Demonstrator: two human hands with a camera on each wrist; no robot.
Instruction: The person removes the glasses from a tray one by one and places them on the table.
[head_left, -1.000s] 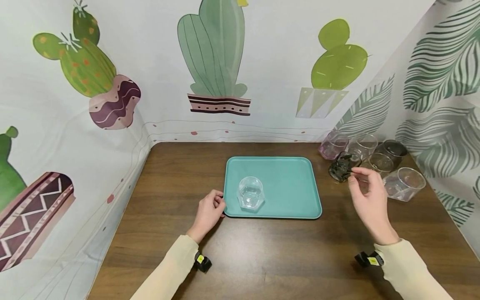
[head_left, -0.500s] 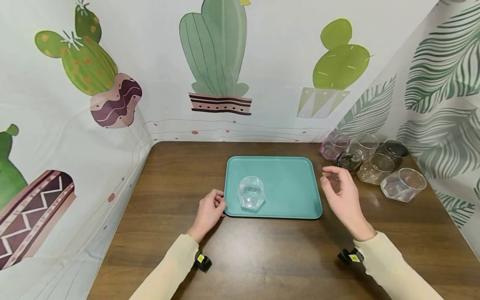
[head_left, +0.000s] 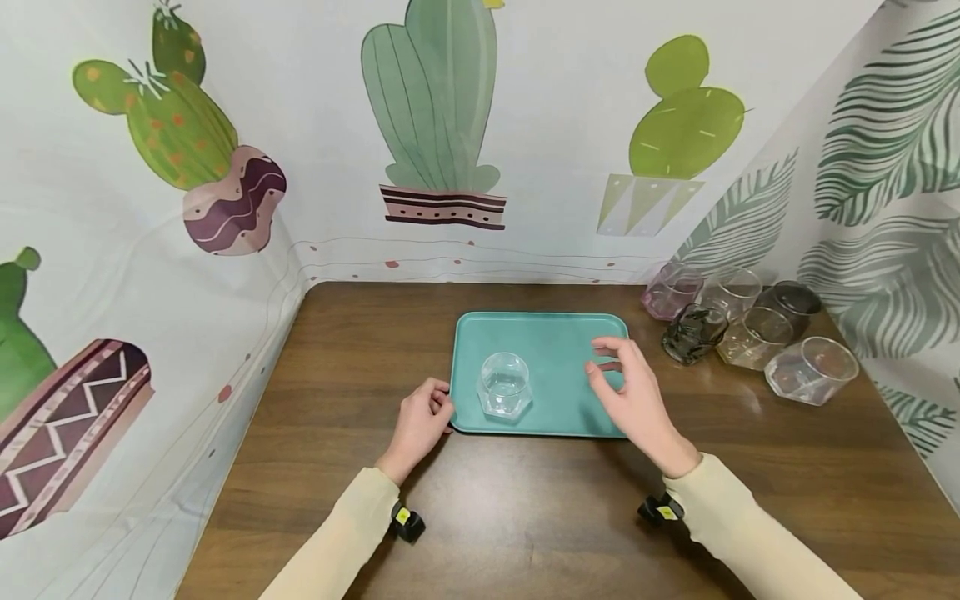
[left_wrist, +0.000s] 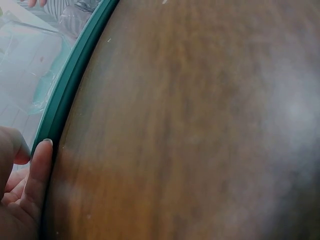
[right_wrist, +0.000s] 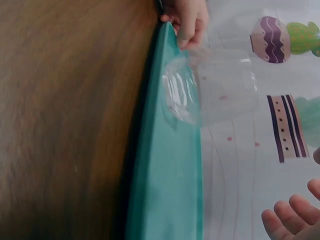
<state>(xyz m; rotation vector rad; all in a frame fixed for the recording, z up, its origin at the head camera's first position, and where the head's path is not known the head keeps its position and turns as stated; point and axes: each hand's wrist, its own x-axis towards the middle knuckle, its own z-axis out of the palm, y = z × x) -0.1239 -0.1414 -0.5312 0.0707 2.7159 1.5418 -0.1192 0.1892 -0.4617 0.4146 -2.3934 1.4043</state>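
Note:
A teal rectangular tray (head_left: 558, 375) lies on the table, and a clear faceted glass (head_left: 505, 387) stands upright on its left half. My left hand (head_left: 420, 421) grips the tray's near left corner; the left wrist view has its thumb and fingers (left_wrist: 41, 167) at the rim. Above the right part of the tray is my right hand (head_left: 633, 400), thumb and fingers apart, holding nothing. In the right wrist view its fingers (right_wrist: 292, 215) show at lower right, away from the clear glass (right_wrist: 220, 90). A dark patterned glass (head_left: 693, 333) stands to the right of the tray.
Several more glasses cluster at the table's back right: a pinkish one (head_left: 672, 292), an amber one (head_left: 756, 337), a dark one (head_left: 791, 307) and clear ones, such as the clear glass (head_left: 810, 371) in front. Printed cloth walls border the wooden table (head_left: 525, 517).
My right hand has moved left, from beside the dark patterned glass to over the tray's right part, empty throughout. The left hand, the tray and the glass on it stay put.

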